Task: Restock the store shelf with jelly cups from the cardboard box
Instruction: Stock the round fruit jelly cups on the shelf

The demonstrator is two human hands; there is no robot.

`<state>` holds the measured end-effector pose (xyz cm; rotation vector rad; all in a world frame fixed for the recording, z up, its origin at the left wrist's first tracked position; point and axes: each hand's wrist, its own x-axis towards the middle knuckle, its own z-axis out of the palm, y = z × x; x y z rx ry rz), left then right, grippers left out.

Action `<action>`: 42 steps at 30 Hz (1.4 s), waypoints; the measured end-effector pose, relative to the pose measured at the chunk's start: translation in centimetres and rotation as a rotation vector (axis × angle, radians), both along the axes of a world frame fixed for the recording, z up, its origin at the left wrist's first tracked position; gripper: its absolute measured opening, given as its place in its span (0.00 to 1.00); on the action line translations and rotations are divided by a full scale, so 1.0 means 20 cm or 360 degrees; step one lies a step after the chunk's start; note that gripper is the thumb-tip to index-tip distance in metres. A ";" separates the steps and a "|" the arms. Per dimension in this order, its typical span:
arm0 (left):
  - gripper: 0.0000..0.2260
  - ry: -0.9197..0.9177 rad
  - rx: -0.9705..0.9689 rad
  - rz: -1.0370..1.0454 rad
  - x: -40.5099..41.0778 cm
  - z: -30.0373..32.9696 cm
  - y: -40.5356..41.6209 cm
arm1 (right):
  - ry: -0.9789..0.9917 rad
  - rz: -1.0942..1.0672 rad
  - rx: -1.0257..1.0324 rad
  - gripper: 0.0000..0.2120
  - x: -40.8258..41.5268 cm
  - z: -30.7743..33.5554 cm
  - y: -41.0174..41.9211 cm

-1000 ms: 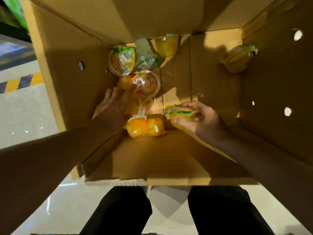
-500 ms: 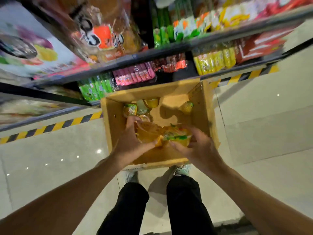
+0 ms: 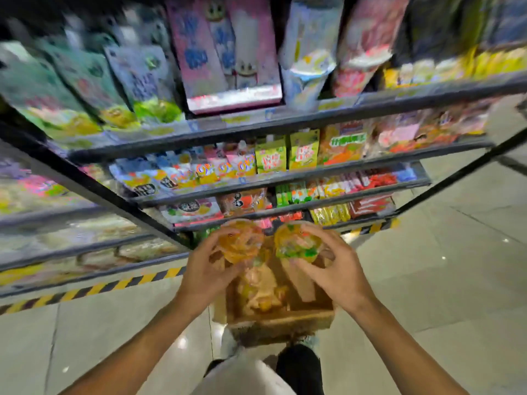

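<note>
both hands hold jelly cups above the box. left hand (image 3: 206, 270) curls its fingers and thumb round a clear round plastic jelly cup with orange fruit inside (image 3: 241, 243), and right hand (image 3: 335, 266) grips a clear round plastic jelly cup with a green and orange lid (image 3: 298, 241) in the same way, thumb under, fingers over the top rim. these two cups sit side by side, close but not touching, blurred by motion. directly below and between the hands stands the open brown cardboard box (image 3: 281, 320) on the pale tiled floor (image 3: 445, 280), with a heap of more yellow-orange jelly cups (image 3: 261, 289) inside it. beyond the fingertips rises the dark metal store shelf (image 3: 285, 183), its tiers packed with colourful snack packets (image 3: 271, 159). a yellow and black striped strip (image 3: 85, 289) runs along the shelf's foot, left of the left wrist.
</note>
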<state>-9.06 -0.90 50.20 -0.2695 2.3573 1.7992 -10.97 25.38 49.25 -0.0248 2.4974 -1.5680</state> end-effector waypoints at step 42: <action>0.21 0.1214 -0.0501 0.0433 -0.73 1.39 -1.07 | 0.1101 0.0096 -0.0307 0.22 -0.83 1.41 -1.42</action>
